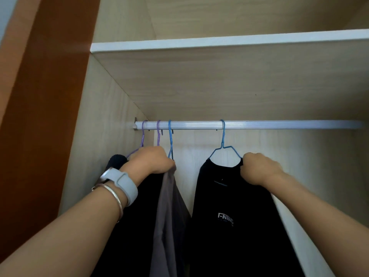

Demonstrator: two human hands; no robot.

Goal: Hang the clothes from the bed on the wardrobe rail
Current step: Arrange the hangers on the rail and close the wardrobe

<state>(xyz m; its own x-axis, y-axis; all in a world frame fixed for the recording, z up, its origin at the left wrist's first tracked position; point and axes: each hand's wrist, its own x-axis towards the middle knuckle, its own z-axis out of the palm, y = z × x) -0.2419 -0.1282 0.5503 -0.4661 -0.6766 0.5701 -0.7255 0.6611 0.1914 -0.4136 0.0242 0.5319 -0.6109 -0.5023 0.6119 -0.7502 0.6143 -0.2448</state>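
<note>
Right hand (257, 168) squeezes the black shirt (229, 206) shoulder, just right of its blue hanger (223, 144). Left hand (149, 159) grips bunched clothes (167, 206); the rail (259, 124) runs sideways above both.

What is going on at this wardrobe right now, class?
A person is hanging clothes on the wardrobe rail. The right hand grips the shoulder of a black top whose blue hanger is already hooked on the rail. The left hand holds the garments bunched at the rail's left end, a grey garment among them, where three more hangers hang.
</note>
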